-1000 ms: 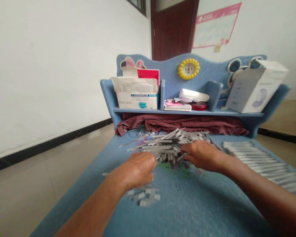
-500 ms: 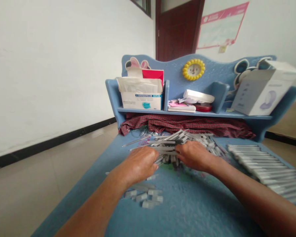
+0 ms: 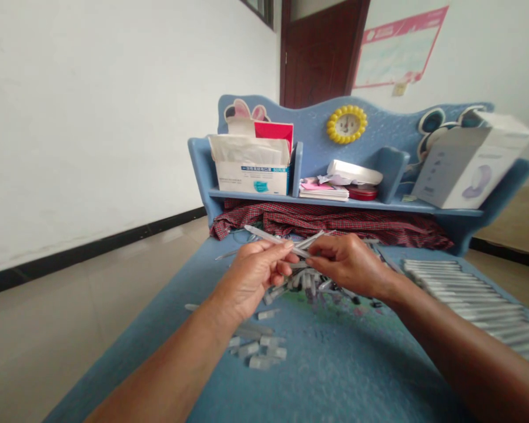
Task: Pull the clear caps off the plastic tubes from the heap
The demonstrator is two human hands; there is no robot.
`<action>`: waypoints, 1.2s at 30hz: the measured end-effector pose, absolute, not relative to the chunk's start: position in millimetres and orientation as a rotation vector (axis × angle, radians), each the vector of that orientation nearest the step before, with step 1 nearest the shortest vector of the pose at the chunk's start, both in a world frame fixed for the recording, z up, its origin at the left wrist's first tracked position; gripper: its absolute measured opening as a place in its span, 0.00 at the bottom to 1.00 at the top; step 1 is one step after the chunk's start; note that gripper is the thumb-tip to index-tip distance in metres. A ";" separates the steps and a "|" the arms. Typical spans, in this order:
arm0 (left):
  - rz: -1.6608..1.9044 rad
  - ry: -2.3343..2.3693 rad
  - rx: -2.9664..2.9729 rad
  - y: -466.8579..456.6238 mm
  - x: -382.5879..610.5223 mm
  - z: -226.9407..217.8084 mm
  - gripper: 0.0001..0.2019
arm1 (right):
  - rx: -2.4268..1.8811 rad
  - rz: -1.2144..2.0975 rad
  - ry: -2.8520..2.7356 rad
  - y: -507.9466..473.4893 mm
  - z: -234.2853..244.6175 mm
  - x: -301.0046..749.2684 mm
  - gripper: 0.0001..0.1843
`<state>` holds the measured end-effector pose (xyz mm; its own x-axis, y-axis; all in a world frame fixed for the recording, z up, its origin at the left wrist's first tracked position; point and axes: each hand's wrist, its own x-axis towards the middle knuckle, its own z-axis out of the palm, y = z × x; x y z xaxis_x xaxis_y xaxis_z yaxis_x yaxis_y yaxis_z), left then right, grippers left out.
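Observation:
A translucent pen barrel [image 3: 264, 234] slants across the space between my hands, above the desk. My left hand [image 3: 253, 273] pinches it near the middle between thumb and fingers. At its lower right end are the closed fingertips of my right hand [image 3: 348, 263], gripping that end. Beneath and behind both hands lies a heap of pen parts [image 3: 308, 281], clear and grey with some black pieces, partly hidden by the hands. Nearer to me, by my left forearm, several clear pen caps [image 3: 261, 361] lie loose. A row of assembled-looking pens [image 3: 467, 302] is laid side by side at the right.
The blue desk [image 3: 335, 364] has a raised shelf behind it. On the shelf stand a mask box [image 3: 253, 176], papers [image 3: 324, 191], a red tin [image 3: 364, 192] and a white box [image 3: 471, 164]. Checkered cloth [image 3: 335, 224] is bunched under the shelf. A yellow clock [image 3: 347, 124] hangs above.
Both hands have risen slightly from the heap. My left hand has turned to show its thumb and fingers, and the pen barrel is now tilted between the two hands.

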<state>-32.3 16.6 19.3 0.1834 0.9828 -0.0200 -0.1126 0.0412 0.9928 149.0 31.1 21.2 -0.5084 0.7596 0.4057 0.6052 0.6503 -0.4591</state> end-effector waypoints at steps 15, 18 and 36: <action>1.317 0.962 0.943 20.6 -34.0 24.9 0.01 | -1.666 -0.290 -2.470 64.8 10.3 176.7 0.14; 1.316 0.976 0.952 20.4 -33.7 24.4 0.01 | -1.744 -0.458 -2.579 63.9 3.3 166.4 0.15; 1.441 0.962 0.862 36.3 -49.1 16.6 0.03 | -1.747 -0.596 -2.562 45.4 10.4 157.5 0.17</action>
<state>-49.1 36.3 16.6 -0.0878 0.9960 -0.0145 -0.3953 -0.0215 0.9183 157.5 45.4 10.4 -0.3878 0.9007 0.1959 0.8947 0.3167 0.3151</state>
